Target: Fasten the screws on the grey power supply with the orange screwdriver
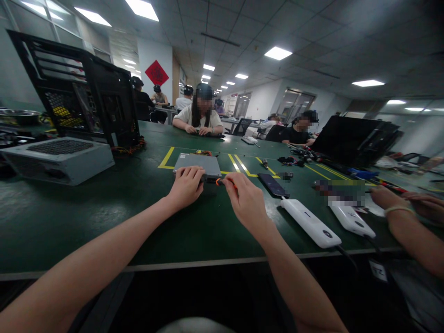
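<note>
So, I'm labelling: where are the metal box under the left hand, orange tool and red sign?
Metal box (pixel 198 163), head view: top face.
Orange tool (pixel 218 182), head view: orange part.
Red sign (pixel 157 72), head view: centre.

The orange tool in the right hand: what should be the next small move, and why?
Probably, check that the orange tool is seated squarely before any turning. The right hand holds it at the near side of the grey metal box, and the left hand rests on that box, but the tool's contact is too small to make out.
</note>
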The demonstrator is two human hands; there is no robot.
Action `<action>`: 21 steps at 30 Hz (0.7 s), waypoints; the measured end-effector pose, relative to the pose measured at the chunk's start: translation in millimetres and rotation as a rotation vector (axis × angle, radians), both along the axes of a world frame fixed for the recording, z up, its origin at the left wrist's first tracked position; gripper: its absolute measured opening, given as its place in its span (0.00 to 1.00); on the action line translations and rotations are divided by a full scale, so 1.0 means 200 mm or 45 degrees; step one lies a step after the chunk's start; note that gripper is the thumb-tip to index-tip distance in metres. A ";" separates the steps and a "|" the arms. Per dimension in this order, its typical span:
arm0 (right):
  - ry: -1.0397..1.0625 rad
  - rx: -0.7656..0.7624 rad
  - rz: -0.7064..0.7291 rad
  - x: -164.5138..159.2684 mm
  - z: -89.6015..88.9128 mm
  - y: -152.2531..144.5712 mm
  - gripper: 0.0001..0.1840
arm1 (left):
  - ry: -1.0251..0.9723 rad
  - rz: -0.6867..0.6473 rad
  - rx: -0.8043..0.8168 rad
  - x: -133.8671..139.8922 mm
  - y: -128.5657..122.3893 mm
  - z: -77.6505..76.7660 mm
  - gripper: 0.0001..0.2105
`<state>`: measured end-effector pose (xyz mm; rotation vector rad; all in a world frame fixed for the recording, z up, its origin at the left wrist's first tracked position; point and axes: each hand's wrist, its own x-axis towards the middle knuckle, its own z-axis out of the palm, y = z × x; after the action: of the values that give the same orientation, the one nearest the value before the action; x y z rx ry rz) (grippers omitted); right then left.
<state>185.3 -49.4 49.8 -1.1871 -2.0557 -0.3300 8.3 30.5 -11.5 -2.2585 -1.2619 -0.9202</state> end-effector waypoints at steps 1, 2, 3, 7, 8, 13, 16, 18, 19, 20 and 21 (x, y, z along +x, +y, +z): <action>-0.002 -0.004 -0.024 0.00 0.00 0.00 0.12 | -0.004 -0.003 -0.004 0.00 0.00 0.00 0.17; -0.007 -0.011 -0.041 0.00 0.00 -0.01 0.12 | -0.009 -0.007 -0.010 0.00 0.00 0.00 0.17; -0.018 -0.016 -0.048 -0.01 -0.01 -0.03 0.11 | -0.013 -0.013 -0.016 0.00 0.00 0.00 0.17; -0.193 0.017 -0.019 -0.05 -0.10 -0.12 0.12 | -0.026 -0.021 -0.032 0.00 0.00 0.00 0.17; -0.269 0.039 -0.033 -0.06 -0.13 -0.14 0.12 | -0.028 -0.019 -0.035 0.00 0.00 0.00 0.17; -0.234 0.101 -0.207 -0.09 -0.24 -0.16 0.12 | -0.034 -0.015 -0.051 0.00 0.00 0.00 0.17; -0.122 0.011 -0.196 -0.11 -0.26 -0.18 0.14 | -0.024 -0.014 -0.045 0.00 0.00 0.00 0.17; -0.132 -0.023 -0.123 -0.12 -0.28 -0.19 0.15 | -0.019 -0.014 -0.038 0.00 0.00 0.00 0.17; -0.150 -0.024 -0.088 -0.13 -0.28 -0.19 0.15 | -0.019 -0.016 -0.038 0.00 0.00 0.00 0.17; -0.164 -0.019 -0.067 -0.13 -0.29 -0.19 0.15 | -0.022 -0.020 -0.039 0.00 0.00 0.00 0.17; -0.160 -0.014 -0.068 -0.14 -0.29 -0.19 0.14 | -0.025 -0.024 -0.043 0.00 0.00 0.01 0.17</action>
<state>157.0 -87.0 -9.2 -1.2580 -2.1379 -0.4292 7.8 30.6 -10.5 -2.2966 -1.2763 -0.9365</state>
